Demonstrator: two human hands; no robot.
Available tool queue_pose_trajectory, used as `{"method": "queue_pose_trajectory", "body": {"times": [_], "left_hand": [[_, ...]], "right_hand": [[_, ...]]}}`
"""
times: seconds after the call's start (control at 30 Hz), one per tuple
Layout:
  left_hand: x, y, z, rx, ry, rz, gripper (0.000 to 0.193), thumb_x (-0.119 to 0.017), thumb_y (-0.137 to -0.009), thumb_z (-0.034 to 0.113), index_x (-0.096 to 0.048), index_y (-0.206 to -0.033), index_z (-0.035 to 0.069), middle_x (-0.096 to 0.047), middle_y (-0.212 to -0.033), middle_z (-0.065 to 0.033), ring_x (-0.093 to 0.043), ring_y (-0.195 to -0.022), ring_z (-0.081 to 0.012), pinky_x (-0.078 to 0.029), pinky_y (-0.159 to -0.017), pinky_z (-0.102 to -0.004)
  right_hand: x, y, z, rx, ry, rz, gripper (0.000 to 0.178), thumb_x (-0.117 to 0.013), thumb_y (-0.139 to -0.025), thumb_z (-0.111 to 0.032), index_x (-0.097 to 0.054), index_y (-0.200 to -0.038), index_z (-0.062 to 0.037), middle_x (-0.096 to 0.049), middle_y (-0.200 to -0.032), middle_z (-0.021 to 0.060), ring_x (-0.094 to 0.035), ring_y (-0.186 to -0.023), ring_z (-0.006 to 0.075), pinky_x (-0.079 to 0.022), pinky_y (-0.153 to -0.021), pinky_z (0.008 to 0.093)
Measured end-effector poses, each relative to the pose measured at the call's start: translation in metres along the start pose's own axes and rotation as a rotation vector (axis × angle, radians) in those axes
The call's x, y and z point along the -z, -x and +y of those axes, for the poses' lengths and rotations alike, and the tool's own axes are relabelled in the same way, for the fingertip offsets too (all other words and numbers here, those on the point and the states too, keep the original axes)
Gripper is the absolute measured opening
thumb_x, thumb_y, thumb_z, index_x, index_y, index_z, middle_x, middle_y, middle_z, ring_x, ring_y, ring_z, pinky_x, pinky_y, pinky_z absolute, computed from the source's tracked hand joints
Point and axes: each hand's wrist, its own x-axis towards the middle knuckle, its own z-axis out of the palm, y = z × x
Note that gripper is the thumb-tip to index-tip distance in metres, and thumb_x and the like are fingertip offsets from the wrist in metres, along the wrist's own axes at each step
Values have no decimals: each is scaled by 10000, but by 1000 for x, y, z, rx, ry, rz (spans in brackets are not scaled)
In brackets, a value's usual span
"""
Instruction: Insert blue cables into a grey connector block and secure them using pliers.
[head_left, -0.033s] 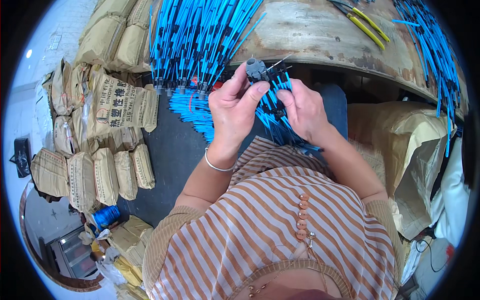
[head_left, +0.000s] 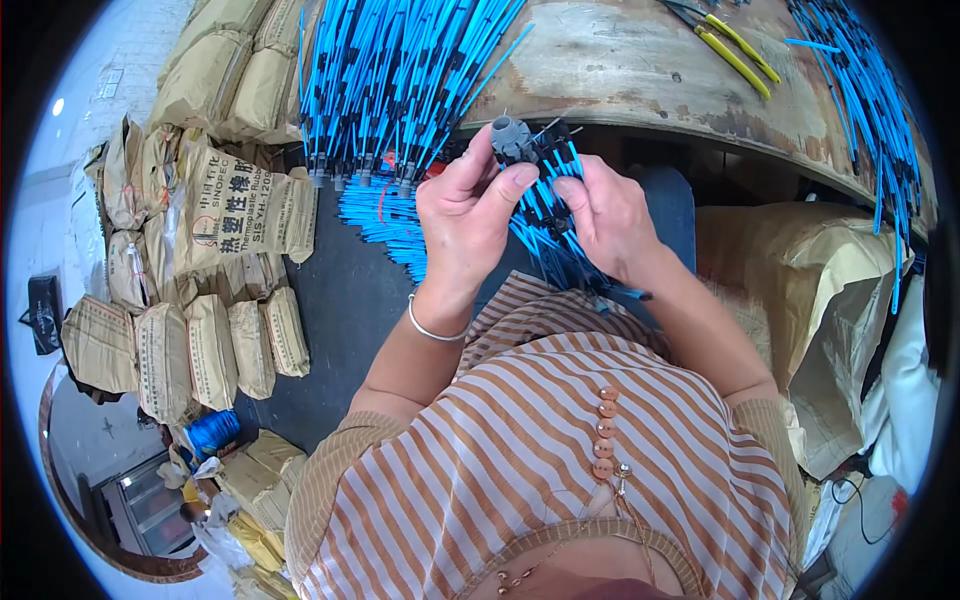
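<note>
Left hand pinching grey fitting, right hand curled round blue-rod bundle just beside it; thin spike near fitting now shows shorter (grips hardly shifted), handling apparently mid-step.

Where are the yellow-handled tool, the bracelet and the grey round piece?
Yellow-handled tool (head_left: pixel 733 63): head view, on one handle.
Bracelet (head_left: pixel 433 337): head view, on its band.
Grey round piece (head_left: pixel 513 144): head view, on its side.

Black lettering, red emblem, on brown sack
</note>
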Motion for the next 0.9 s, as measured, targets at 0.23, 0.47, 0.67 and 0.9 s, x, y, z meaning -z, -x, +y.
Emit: {"method": "queue_pose_trajectory", "body": {"times": [0.23, 0.47, 0.67, 0.9], "left_hand": [[12, -4, 2, -91, -66, -107, 400, -650, -786, -25, -568, -1175, -67, -667, -849, -63, -494, -663, -76, -418, -599, -180], [7, -5, 13, -27, -219, -48, 381, -648, -796, 2, -571, -1160, -77, -645, -793, -39, -472, -648, -71, -411, -582, -182], [4, -6, 14, 38, -163, -27, 367, -647, -799, 9, -574, -1146, -85, -633, -771, -31, -457, -637, -68, -406, -579, -180], [-5, -2, 17, 43, -108, 8, 351, -646, -791, -10, -590, -1131, -75, -636, -797, -38, -461, -630, -63, -404, -582, -177]], "right_hand": [[-2, -11, 2, 75, 32, -92, 180, -608, -830, -52, -514, -967, 18, -573, -734, 131, -550, -572, 275, -451, -529, 362], [-13, -8, -5, 230, 322, 47, 287, -600, -842, -81, -486, -1054, 75, -579, -773, 140, -564, -578, 260, -468, -525, 348], [-14, -2, -8, 251, 507, 56, 362, -595, -850, -95, -451, -1116, 103, -578, -797, 141, -565, -579, 250, -477, -528, 329], [-7, -6, -8, 188, 249, 27, 239, -593, -852, -97, -507, -1018, 53, -568, -741, 124, -550, -561, 257, -454, -492, 334]]}}
